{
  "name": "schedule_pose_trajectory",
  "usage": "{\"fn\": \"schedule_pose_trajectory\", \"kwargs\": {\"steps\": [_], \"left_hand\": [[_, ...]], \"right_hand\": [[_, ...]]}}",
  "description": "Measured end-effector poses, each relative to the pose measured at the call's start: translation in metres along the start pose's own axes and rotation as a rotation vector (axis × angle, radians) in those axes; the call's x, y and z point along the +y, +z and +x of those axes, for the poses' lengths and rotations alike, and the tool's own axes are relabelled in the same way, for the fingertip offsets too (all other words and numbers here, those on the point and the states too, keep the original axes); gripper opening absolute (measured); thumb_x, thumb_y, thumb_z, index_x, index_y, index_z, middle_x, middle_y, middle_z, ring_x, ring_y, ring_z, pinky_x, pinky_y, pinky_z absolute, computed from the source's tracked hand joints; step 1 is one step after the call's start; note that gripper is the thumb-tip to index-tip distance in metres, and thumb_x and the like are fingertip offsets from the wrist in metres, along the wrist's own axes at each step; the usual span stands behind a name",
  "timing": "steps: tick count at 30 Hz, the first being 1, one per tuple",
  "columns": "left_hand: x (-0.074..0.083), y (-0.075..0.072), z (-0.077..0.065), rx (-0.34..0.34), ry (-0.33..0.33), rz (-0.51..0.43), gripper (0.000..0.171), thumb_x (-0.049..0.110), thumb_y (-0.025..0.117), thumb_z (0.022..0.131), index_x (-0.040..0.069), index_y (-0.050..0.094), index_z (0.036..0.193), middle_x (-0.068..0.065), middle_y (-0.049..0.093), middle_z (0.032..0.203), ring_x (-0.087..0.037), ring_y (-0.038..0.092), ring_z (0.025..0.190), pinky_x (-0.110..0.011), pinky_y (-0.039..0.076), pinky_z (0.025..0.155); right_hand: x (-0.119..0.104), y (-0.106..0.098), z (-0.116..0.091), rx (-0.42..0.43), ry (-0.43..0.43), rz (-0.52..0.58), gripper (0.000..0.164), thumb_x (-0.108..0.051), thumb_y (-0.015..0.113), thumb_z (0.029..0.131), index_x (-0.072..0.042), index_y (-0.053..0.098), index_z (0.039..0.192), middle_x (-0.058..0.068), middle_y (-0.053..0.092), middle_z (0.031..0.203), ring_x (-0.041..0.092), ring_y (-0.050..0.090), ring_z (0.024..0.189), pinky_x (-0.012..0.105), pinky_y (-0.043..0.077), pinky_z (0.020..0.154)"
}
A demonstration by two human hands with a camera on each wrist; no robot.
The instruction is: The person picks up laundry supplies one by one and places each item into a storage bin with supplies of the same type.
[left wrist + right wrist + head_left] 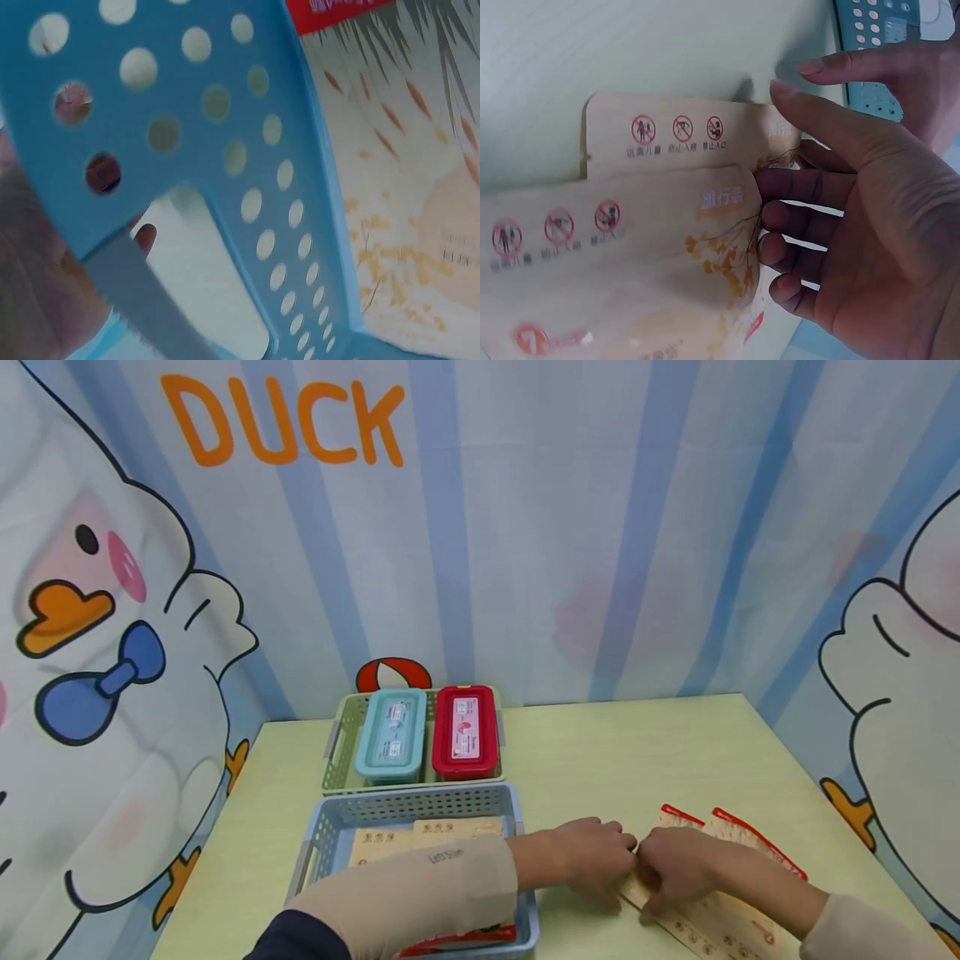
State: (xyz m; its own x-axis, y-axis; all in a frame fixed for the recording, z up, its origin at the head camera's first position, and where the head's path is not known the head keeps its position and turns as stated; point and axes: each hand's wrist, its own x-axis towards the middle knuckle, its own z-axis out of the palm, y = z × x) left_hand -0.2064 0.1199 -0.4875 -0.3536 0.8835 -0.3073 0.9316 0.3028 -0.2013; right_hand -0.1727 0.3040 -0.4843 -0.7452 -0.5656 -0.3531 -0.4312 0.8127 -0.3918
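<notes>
Two beige printed packets (622, 255) with red edges lie overlapping at the table's right front. My right hand (678, 864) is over their left side. In the right wrist view its fingertips (774, 217) touch the nearer packet's edge, the thumb standing apart. Close beside it, my left hand (592, 860) reaches across the blue basket (528, 893); its thumb is straight in the right wrist view, and a finger seems to touch the farther packet's edge. Its other fingers are partly hidden. More beige packets (459, 829) lie in the blue basket, partly covered by my left sleeve.
Behind the blue basket stands a green basket (341, 760) with a teal-lidded box (392, 735) and a red-lidded box (465, 735). A striped cloth backdrop (540, 527) with duck pictures surrounds the pale green table (585, 752).
</notes>
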Motion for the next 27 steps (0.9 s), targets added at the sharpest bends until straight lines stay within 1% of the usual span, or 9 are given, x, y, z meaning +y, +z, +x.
{"fn": "schedule_pose_trajectory", "kwargs": {"steps": [2,4,9,13,16,20,22,24,27], "left_hand": [[0.002,0.002,0.001,-0.005,0.003,-0.008,0.045,0.064,0.076,0.090,0.034,0.073,0.123,0.015,0.062,0.121,-0.005,0.055,0.105,-0.024,0.050,0.088],[0.005,0.004,0.002,0.007,0.005,0.007,0.044,0.064,0.075,0.091,0.034,0.073,0.124,0.015,0.062,0.123,-0.005,0.055,0.105,-0.024,0.050,0.088],[0.010,0.010,0.004,0.098,-0.005,0.075,0.036,0.064,0.072,0.094,0.036,0.074,0.117,0.015,0.064,0.115,-0.006,0.057,0.098,-0.024,0.051,0.081],[0.011,0.013,0.003,0.159,-0.001,0.143,0.030,0.064,0.068,0.096,0.038,0.074,0.109,0.016,0.066,0.111,-0.006,0.057,0.093,-0.025,0.049,0.080],[0.010,0.015,0.002,0.198,0.026,0.233,0.027,0.064,0.065,0.098,0.039,0.074,0.104,0.017,0.068,0.108,-0.007,0.058,0.090,-0.025,0.047,0.078],[0.009,0.016,0.000,0.231,0.078,0.343,0.023,0.060,0.059,0.103,0.041,0.072,0.100,0.018,0.070,0.103,-0.008,0.061,0.085,-0.026,0.046,0.077],[0.008,0.016,-0.001,0.234,0.104,0.374,0.021,0.056,0.057,0.105,0.042,0.071,0.100,0.018,0.071,0.103,-0.008,0.062,0.086,-0.027,0.047,0.078],[0.008,0.016,-0.001,0.233,0.126,0.401,0.020,0.052,0.055,0.107,0.042,0.071,0.100,0.018,0.071,0.103,-0.008,0.063,0.087,-0.027,0.047,0.079],[0.007,0.016,-0.001,0.225,0.142,0.417,0.019,0.047,0.053,0.109,0.043,0.070,0.102,0.019,0.071,0.102,-0.007,0.063,0.087,-0.028,0.046,0.079]], "right_hand": [[0.000,0.003,0.001,0.004,-0.011,-0.001,0.040,-0.041,0.093,0.074,-0.023,0.058,0.068,-0.016,0.048,0.061,0.001,0.040,0.055,0.023,0.031,0.050],[0.001,0.005,0.001,0.002,-0.006,0.007,0.037,-0.037,0.093,0.074,-0.023,0.060,0.071,-0.015,0.050,0.062,0.002,0.042,0.056,0.024,0.033,0.050],[0.004,0.009,0.001,0.011,0.016,-0.001,0.035,-0.036,0.094,0.071,-0.023,0.061,0.075,-0.013,0.054,0.065,0.003,0.044,0.058,0.025,0.038,0.052],[0.006,0.011,0.001,0.018,-0.008,0.003,0.037,-0.039,0.095,0.071,-0.024,0.061,0.076,-0.014,0.053,0.067,0.002,0.043,0.059,0.025,0.037,0.052],[0.008,0.012,0.001,0.023,-0.027,0.021,0.037,-0.038,0.095,0.071,-0.024,0.062,0.078,-0.015,0.052,0.067,0.002,0.042,0.059,0.025,0.036,0.052],[0.007,0.011,0.002,0.003,-0.010,0.067,0.038,-0.039,0.096,0.072,-0.023,0.063,0.078,-0.015,0.048,0.065,0.002,0.039,0.058,0.024,0.030,0.051],[0.006,0.012,0.002,-0.009,-0.004,0.071,0.039,-0.039,0.096,0.072,-0.023,0.061,0.076,-0.015,0.045,0.064,0.003,0.037,0.056,0.025,0.027,0.051],[0.006,0.012,0.002,-0.004,-0.019,0.050,0.040,-0.039,0.096,0.072,-0.023,0.059,0.074,-0.015,0.044,0.062,0.003,0.036,0.055,0.025,0.027,0.050],[0.006,0.012,0.002,0.011,-0.054,0.004,0.039,-0.030,0.092,0.073,-0.024,0.055,0.067,-0.016,0.041,0.059,0.002,0.033,0.052,0.024,0.026,0.049]]}}
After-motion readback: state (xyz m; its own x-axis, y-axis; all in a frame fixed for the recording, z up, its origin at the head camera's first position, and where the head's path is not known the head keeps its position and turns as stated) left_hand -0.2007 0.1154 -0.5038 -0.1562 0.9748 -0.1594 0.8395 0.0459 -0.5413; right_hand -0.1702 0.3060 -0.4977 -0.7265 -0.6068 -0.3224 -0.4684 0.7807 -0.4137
